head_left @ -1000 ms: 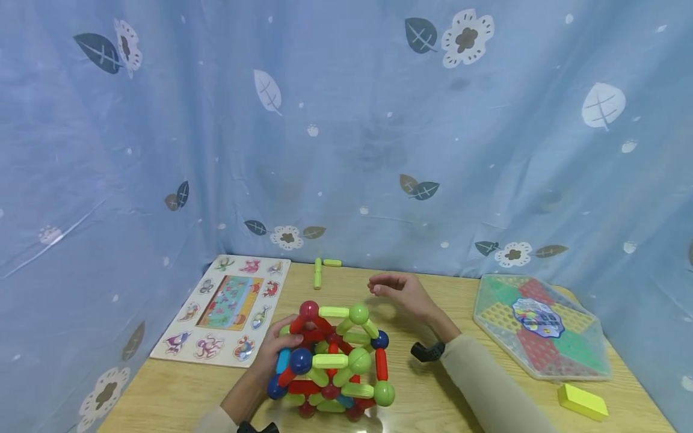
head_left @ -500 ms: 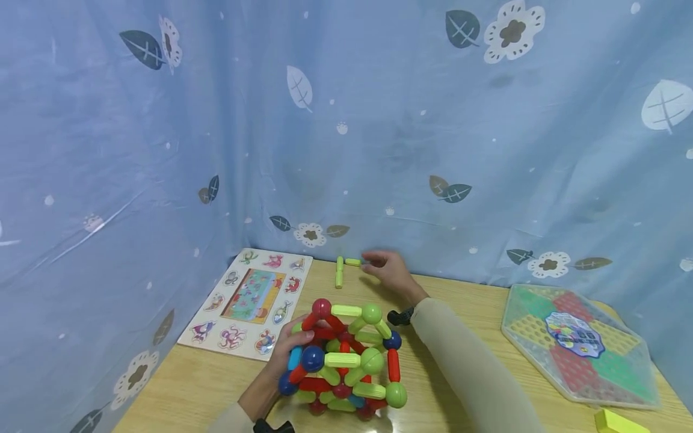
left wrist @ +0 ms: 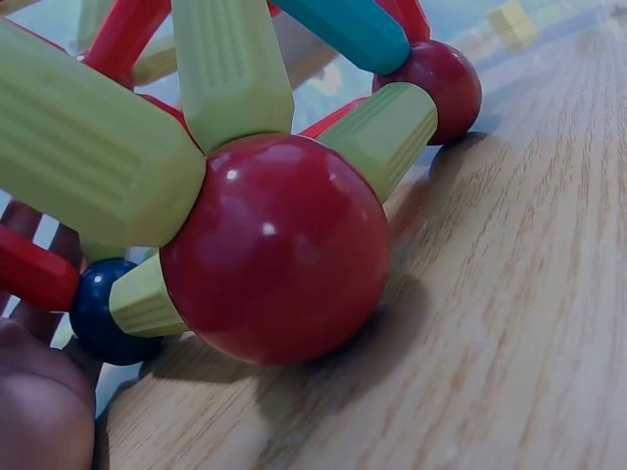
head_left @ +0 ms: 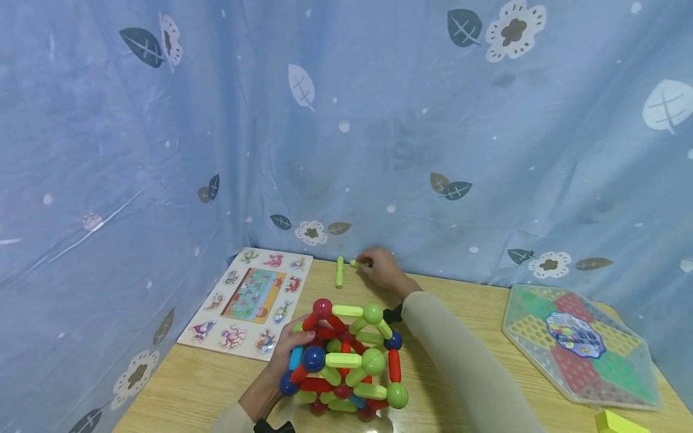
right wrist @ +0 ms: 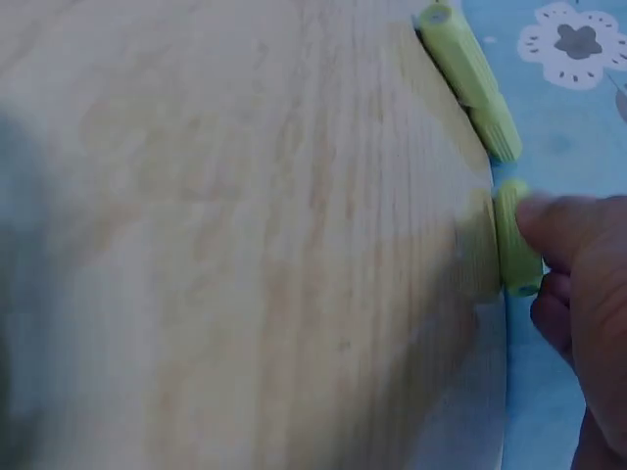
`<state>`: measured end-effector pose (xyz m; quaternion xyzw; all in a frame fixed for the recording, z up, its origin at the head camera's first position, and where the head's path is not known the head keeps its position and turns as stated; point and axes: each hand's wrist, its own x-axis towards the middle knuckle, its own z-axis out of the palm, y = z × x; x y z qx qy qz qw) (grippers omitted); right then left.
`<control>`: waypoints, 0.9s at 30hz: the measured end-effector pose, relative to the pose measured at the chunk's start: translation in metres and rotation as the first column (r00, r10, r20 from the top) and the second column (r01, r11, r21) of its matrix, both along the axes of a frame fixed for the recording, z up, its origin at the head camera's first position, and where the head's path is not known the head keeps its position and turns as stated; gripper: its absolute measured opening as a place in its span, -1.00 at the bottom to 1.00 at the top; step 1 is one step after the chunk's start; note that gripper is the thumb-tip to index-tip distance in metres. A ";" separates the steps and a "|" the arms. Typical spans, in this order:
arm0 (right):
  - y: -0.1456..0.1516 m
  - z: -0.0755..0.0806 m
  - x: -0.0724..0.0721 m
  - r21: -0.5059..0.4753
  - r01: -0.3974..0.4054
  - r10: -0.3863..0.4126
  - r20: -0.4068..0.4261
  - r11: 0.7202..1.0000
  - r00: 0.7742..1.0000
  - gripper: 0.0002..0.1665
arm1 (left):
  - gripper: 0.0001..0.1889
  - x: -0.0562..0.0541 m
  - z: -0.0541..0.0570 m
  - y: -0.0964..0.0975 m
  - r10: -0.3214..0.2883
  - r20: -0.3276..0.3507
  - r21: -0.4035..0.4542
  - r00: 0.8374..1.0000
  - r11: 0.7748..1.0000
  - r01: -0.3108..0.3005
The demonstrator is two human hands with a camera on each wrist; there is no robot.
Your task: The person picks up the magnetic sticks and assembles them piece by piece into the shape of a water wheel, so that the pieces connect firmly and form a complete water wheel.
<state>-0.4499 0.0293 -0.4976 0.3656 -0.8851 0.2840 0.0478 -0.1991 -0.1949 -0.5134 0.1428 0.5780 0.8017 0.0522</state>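
Observation:
My left hand [head_left: 284, 350] grips the left side of a magnetic stick-and-ball frame [head_left: 343, 360], built of red, yellow-green and blue pieces. Close up in the left wrist view, a red ball [left wrist: 279, 250] of the frame sits low over the wooden table, and part of the left hand [left wrist: 44, 392] shows at its edge. At the table's back edge my right hand [head_left: 381, 269] pinches a short yellow-green magnetic stick [right wrist: 516, 240], thumb on its side. Beside it two more yellow-green sticks [head_left: 340, 272] lie end to end.
A wooden sea-animal puzzle board [head_left: 216, 325] lies on the left. To the right is a hexagonal board-game case [head_left: 628, 376] with coloured triangles, and a yellow block [head_left: 617, 422] near the front. A blue curtain [head_left: 368, 150] hangs along the back edge.
My right hand has reached left and back to the single yellow-green stick and taken hold of it. The head view has shifted left. The left hand keeps its hold on the frame.

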 end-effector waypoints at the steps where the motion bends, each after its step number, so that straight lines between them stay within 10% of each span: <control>1: 0.001 0.000 0.001 0.002 0.009 -0.009 -0.005 1.000 1.000 -0.74 | -0.60 0.000 0.000 0.000 -0.003 0.002 0.004 1.000 1.000 0.003; 17: 0.025 -0.001 0.050 0.056 -0.135 0.136 -0.028 0.989 0.990 -0.77 | -0.60 -0.001 0.004 0.005 -0.013 0.007 0.018 1.000 1.000 0.013; 27: 0.113 -0.003 0.111 -0.254 0.135 -0.057 0.291 0.958 0.955 -0.67 | -0.61 -0.013 0.004 0.020 -0.004 0.018 0.008 1.000 1.000 0.004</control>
